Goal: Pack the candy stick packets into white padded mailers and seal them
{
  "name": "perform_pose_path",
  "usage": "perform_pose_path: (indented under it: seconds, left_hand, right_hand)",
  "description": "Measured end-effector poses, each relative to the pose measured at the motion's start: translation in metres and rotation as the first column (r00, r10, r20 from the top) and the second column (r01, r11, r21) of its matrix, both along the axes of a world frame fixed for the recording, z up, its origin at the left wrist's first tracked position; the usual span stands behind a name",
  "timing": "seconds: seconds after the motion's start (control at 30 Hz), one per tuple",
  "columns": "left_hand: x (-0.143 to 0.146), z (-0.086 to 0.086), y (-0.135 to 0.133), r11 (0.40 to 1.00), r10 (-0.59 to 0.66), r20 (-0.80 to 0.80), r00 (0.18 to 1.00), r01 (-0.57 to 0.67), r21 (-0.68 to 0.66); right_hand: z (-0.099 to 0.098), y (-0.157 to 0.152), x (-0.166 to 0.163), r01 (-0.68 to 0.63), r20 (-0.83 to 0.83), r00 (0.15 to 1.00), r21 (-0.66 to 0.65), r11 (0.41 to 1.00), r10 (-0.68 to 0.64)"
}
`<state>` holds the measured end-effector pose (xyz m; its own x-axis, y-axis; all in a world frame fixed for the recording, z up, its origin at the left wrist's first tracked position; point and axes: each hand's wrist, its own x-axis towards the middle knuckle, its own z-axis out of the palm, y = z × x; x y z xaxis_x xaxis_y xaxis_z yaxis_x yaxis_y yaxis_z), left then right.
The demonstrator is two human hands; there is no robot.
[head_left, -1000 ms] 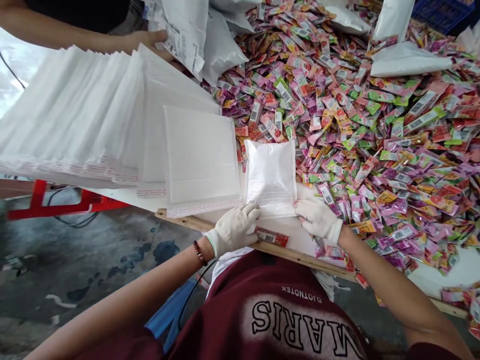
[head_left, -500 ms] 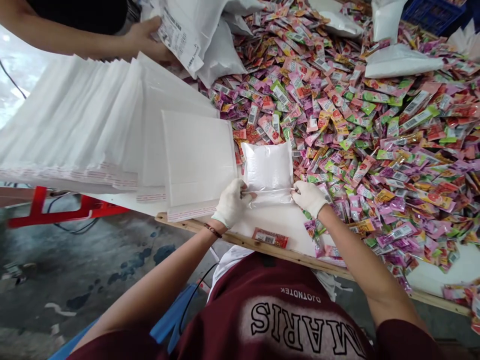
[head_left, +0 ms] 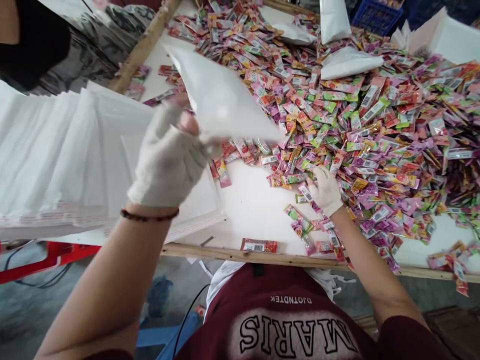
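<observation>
My gloved left hand [head_left: 168, 157] is raised above the table, closed on one corner of a filled white mailer bag [head_left: 221, 97] that hangs tilted and motion-blurred in the air. Down on the table, my gloved right hand [head_left: 325, 189] rests at the near edge of a big heap of colourful candy sachets [head_left: 375, 115], fingers curled onto a few of them. A single red sachet [head_left: 259, 245] lies by the wooden table edge in front of me.
A fanned stack of empty white mailers [head_left: 63, 150] covers the table's left side. More filled white bags [head_left: 347, 62] lie on the heap at the back, near a blue crate [head_left: 375, 15]. A person in black [head_left: 33, 45] stands at far left.
The bag was flat on the table between both hands; my left hand has lifted it up and leftward. My right hand let go and moved to the sachet heap. The view shifted.
</observation>
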<state>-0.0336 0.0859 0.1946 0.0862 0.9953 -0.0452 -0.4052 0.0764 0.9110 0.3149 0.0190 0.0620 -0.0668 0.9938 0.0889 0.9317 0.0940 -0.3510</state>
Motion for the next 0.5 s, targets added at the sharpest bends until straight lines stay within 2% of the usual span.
perform_pose_path:
  seconds: [0.07,0.1,0.17,0.2,0.27,0.3,0.37,0.43,0.47,0.5]
  left_hand:
    - [0.01,0.003,0.029,0.996,-0.003,0.035,0.999,0.0,0.092]
    - [0.02,-0.002,0.037,0.994,-0.015,0.016,1.0,0.014,0.107]
    - [0.047,-0.027,0.035,0.986,-0.045,-0.15,0.988,0.068,0.155]
    - [0.062,-0.045,0.027,0.971,-0.053,-0.3,0.952,0.119,0.207]
    - [0.09,-0.089,0.0,0.903,-0.064,-0.628,0.776,0.312,0.294]
    - [0.101,-0.112,-0.015,0.847,-0.076,-0.758,0.648,0.442,0.293]
    - [0.111,-0.151,-0.044,0.772,-0.023,-0.931,0.363,0.598,0.214]
    - [0.107,-0.177,-0.066,0.748,0.029,-0.991,0.133,0.654,0.11]
    - [0.1,-0.184,-0.074,0.749,0.046,-0.997,0.06,0.659,0.074]
    - [0.092,-0.187,-0.08,0.75,0.055,-0.998,0.019,0.659,0.054]
  right_hand:
    - [-0.009,0.007,0.012,0.124,0.144,0.982,0.02,0.992,-0.126]
    - [-0.015,0.008,0.012,0.165,0.193,0.967,0.012,0.986,-0.164]
    - [-0.03,0.004,0.001,0.17,0.231,0.959,-0.019,0.985,-0.161]
    - [-0.037,-0.001,-0.009,0.139,0.227,0.966,-0.036,0.99,-0.127]
    - [-0.049,-0.017,-0.034,0.041,0.187,0.982,-0.072,0.997,-0.027]
    - [-0.053,-0.027,-0.047,-0.016,0.158,0.987,-0.086,0.996,0.029]
    - [-0.057,-0.049,-0.065,-0.131,0.072,0.988,-0.079,0.988,0.137]
    - [-0.053,-0.068,-0.07,-0.239,-0.059,0.97,-0.033,0.97,0.237]
    - [-0.048,-0.075,-0.067,-0.285,-0.143,0.949,-0.008,0.959,0.281]
    - [-0.042,-0.08,-0.06,-0.317,-0.235,0.921,0.009,0.948,0.31]
